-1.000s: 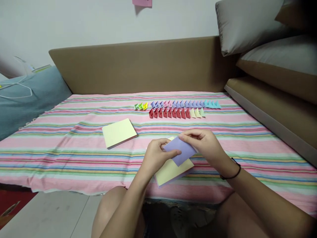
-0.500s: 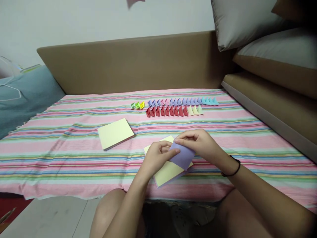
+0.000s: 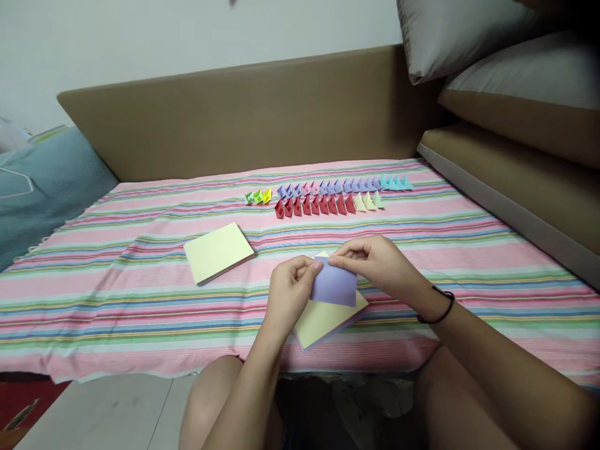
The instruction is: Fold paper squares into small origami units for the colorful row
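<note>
A purple sheet of paper [image 3: 334, 284] is held up between my two hands, roughly rectangular with its long sides nearly level. My left hand [image 3: 291, 287] pinches its left edge near the top corner, thumb in front. At the upper edge, my right hand [image 3: 370, 262] grips it between thumb and fingertips. Beneath the hands lies a pale yellow paper stack [image 3: 323, 325] with a purplish sheet showing along its lower edge; the hands and the held sheet cover part of it. Whether the purple paper is folded double, I cannot tell.
Farther back stand two rows of small folded paper boats: red ones [image 3: 316, 205], purple ones [image 3: 330, 187], blue ones [image 3: 396, 182] and others. Another pale yellow paper stack [image 3: 219, 253] lies left on the striped cloth [image 3: 154, 275]. Cushions [image 3: 510, 112] are piled at the right.
The purple paper has turned from a slanted to a nearly level position and shifted slightly left. My left hand's grip has moved up to its upper left edge.
</note>
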`<act>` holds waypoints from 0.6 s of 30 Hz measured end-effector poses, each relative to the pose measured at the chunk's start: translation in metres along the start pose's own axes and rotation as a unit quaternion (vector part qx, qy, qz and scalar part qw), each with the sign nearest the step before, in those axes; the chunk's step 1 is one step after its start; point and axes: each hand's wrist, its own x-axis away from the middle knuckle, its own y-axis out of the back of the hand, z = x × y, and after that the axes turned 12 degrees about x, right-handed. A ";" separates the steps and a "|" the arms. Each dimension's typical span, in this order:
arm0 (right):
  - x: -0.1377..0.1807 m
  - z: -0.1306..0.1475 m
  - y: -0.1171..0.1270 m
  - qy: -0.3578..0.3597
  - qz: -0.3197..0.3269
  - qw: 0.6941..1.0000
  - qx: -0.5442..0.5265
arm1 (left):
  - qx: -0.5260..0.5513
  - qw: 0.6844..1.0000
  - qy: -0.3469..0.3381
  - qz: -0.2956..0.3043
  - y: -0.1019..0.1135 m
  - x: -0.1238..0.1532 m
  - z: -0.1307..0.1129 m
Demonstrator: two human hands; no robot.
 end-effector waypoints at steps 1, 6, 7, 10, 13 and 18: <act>0.000 0.000 0.001 -0.002 -0.003 1.000 -0.011 | 0.003 1.000 -0.002 -0.015 0.001 0.000 -0.001; -0.001 -0.003 0.004 -0.015 -0.005 0.999 -0.041 | 0.070 0.998 0.000 -0.004 0.003 0.000 -0.001; -0.001 -0.003 0.004 -0.021 -0.004 0.999 -0.047 | 0.083 0.997 0.001 -0.001 0.002 0.000 -0.001; -0.001 -0.002 0.002 -0.029 0.005 0.997 -0.073 | 0.106 0.994 0.000 -0.018 0.002 0.000 0.000; 0.000 0.001 0.001 -0.040 0.004 0.992 -0.121 | 0.132 0.990 0.001 -0.041 0.003 0.000 -0.002; 0.001 0.004 0.007 -0.027 -0.067 0.985 -0.157 | 0.176 0.983 -0.039 -0.026 0.007 0.002 -0.011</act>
